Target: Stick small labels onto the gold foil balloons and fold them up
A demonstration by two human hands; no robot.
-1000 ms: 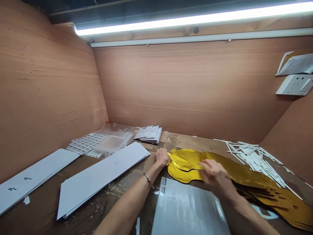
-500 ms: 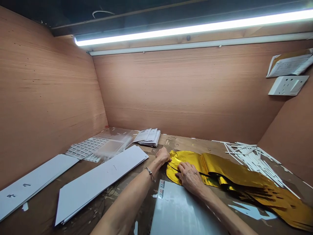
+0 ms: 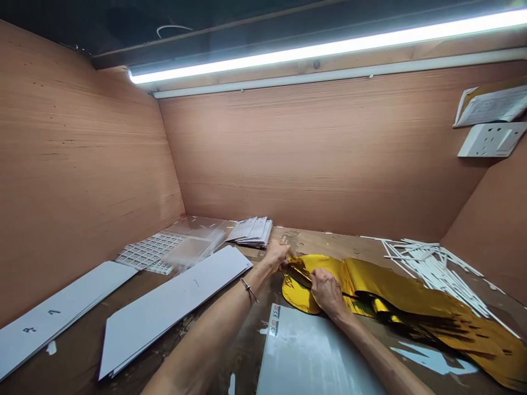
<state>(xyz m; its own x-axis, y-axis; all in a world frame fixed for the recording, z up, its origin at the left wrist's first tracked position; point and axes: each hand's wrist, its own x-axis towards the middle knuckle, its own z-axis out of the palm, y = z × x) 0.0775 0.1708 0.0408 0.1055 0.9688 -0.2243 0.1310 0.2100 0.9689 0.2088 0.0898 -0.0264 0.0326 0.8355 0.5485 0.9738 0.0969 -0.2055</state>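
A stack of shiny gold foil balloons (image 3: 382, 280) lies flat on the table, running from the middle out to the right edge. At its left end my left hand (image 3: 279, 254) pinches the edge of the top foil sheet. My right hand (image 3: 328, 291) is closed on the same foil a little to the right, and the sheet is lifted and creased between the two. Below my hands lies a clear plastic bag (image 3: 313, 351) with a printed label strip along its upper left edge; my right forearm covers part of it.
White sticks (image 3: 436, 269) lie heaped at the right back. Two stacks of white card (image 3: 173, 307) are on the left, with sticker sheets (image 3: 150, 249), clear bags (image 3: 195, 244) and folded leaflets (image 3: 251, 231) behind. A socket panel (image 3: 492, 139) is on the right wall.
The top foil's left end has been raised and folded up from lying flat. My right hand has closed on it, and my left hand has shifted slightly up.
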